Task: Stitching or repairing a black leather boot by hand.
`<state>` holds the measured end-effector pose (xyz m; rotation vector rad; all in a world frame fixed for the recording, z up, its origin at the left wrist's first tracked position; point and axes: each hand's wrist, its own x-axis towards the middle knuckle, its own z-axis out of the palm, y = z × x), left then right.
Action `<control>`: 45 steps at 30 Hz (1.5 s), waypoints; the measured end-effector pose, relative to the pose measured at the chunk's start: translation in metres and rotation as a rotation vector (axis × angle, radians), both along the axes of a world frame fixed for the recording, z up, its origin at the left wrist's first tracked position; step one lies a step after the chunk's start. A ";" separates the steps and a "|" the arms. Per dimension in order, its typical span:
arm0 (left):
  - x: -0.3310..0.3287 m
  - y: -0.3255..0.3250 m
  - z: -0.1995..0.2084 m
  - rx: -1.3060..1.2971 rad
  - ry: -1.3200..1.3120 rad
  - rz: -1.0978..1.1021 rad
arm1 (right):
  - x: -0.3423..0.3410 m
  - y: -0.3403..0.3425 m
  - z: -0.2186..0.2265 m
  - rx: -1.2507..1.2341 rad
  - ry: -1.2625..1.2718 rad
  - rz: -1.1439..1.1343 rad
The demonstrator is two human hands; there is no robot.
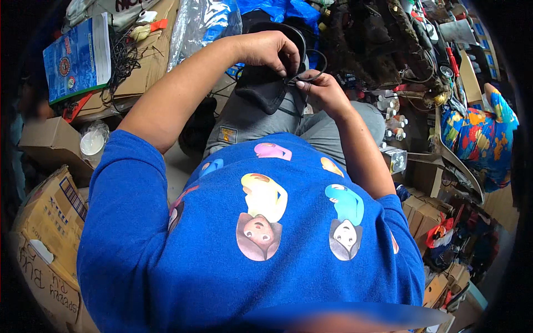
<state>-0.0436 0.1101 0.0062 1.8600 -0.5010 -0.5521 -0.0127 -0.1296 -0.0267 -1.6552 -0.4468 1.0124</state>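
Blue shirt (216, 283) nearest; right hand (328, 93) pinching black cord (326, 60) between thumb and finger; left hand (271, 51) curled at black item (256, 92), cannot tell what its fingertips hold; black item rests on left thigh of grey trousers (241, 121); small bottles (396, 122) beside right knee; blue book (75, 60) far left.

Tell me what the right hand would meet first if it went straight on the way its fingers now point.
Past the thin black cord at its fingers, the right hand would probably meet the left hand first, though the black fabric item lies close by and depth is unclear.
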 end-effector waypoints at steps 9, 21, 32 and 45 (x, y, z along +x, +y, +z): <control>-0.007 0.006 -0.006 -0.103 0.051 0.123 | -0.010 -0.011 0.013 -0.015 -0.377 -0.074; -0.047 -0.011 -0.006 0.281 -0.680 0.585 | -0.030 0.022 0.003 -0.045 -0.712 -0.171; -0.058 -0.011 0.008 0.649 -0.493 0.282 | -0.034 0.040 -0.005 -0.142 -1.061 -0.102; -0.114 0.095 0.030 -0.449 -0.039 0.860 | -0.029 0.033 -0.004 -0.179 -0.950 -0.066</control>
